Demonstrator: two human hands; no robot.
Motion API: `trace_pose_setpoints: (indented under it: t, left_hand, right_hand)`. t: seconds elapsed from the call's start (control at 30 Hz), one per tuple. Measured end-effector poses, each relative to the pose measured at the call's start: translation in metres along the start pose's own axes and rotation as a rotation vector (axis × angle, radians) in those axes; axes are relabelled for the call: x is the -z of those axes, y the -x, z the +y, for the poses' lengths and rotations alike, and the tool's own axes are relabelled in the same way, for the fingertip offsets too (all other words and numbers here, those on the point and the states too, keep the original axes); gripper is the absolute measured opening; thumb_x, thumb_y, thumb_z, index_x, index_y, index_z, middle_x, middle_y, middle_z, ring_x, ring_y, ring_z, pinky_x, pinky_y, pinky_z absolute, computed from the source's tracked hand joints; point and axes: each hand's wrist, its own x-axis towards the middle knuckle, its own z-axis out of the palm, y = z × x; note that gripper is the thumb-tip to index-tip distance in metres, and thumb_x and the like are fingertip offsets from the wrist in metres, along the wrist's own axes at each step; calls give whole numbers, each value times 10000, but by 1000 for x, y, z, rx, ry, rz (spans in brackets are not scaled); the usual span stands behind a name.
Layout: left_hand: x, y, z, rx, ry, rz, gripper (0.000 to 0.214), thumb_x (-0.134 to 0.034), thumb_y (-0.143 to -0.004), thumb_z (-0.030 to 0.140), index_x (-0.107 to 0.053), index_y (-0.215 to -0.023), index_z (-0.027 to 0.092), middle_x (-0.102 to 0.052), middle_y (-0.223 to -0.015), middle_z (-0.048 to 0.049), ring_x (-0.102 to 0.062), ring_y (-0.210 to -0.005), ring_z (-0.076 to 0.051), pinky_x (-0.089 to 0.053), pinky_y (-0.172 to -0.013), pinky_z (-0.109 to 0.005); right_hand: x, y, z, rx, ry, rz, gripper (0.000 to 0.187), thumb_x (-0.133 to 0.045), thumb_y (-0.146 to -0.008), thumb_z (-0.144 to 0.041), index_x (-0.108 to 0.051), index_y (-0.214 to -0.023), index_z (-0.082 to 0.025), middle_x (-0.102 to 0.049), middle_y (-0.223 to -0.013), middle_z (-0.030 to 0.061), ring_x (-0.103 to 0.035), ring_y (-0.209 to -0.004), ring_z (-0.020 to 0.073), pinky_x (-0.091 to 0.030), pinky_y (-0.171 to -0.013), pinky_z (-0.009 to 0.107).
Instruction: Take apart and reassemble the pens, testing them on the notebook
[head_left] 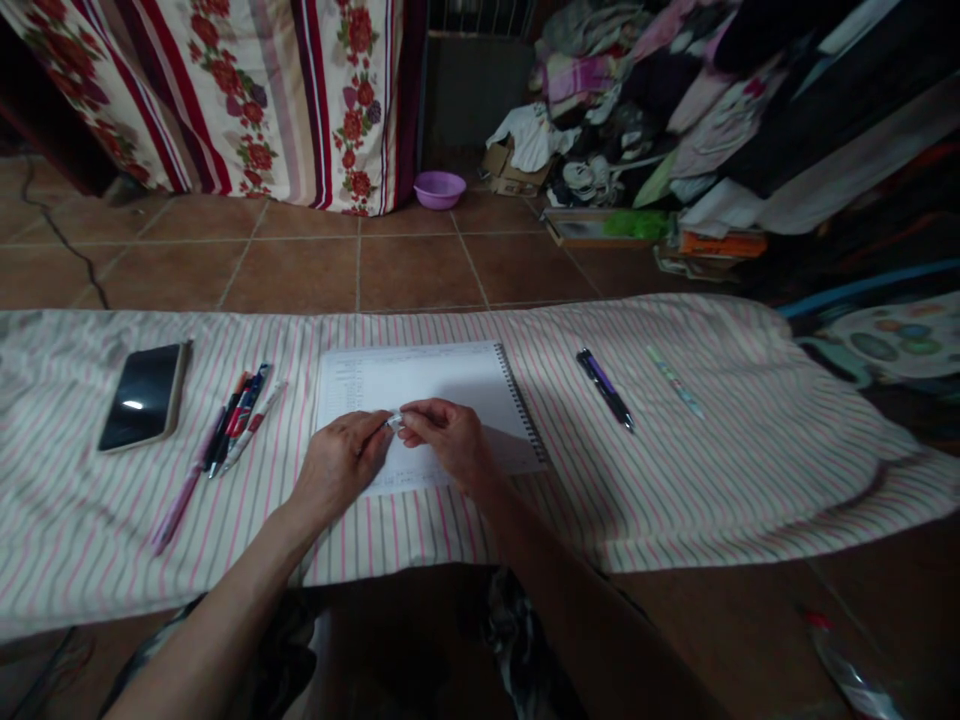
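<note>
Over a spiral notebook (457, 375), my left hand (341, 455) and my right hand (450, 435) meet with fingertips pinched. Between them is a small whitish piece (394, 420), too small to identify; both hands grip it. The notebook lies open on a striped cloth, its coil along the right side and faint writing on the left part of the page. To the right rest a dark purple pen (606, 390) and a pale patterned strip-like item (675, 382). Several pens (238, 415) lie in a bunch left of the notebook, beside a longer purple pen (180, 500).
A phone (144, 395) lies at the left on the striped cloth (735, 470). Beyond the table are a tiled floor, a floral curtain (225, 100), a purple basin (439, 189) and a heap of clothes (592, 70). A plastic bottle (847, 665) is on the floor at lower right.
</note>
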Motion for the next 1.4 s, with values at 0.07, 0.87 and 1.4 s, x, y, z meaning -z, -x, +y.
trace_pose_setpoints:
  t: [0.07, 0.87, 1.4]
  left_hand:
    - [0, 0, 0, -12, -3, 10, 282, -415, -881, 278, -626, -1025, 159, -698, -892, -86, -651, -792, -174, -513, -712, -278]
    - [4, -17, 21, -3, -180, -18, 292, -429, -878, 267, -606, -1074, 145, -677, -867, -98, -583, -821, -231, -459, -739, -362]
    - [25, -6, 18, 536, 1149, -85, 387, -594, -787, 359, -618, -1086, 115, -704, -954, -112, -652, -826, -183, -481, -831, -342]
  right_hand:
    - [0, -1, 0, -5, 12, 9, 272, -697, -626, -375, -666, -748, -134, -655, -562, 3, -603, -486, 98, -517, -518, 233]
    - [-3, -1, -12, -24, -120, 101, 293, -752, -568, -349, -639, -756, -155, -634, -637, -18, -580, -550, 83, -502, -591, 238]
    - [12, -12, -20, -154, -520, 288, 56, -649, -697, -148, -604, -729, -155, -694, -748, 38, -582, -558, 70, -370, -379, 133]
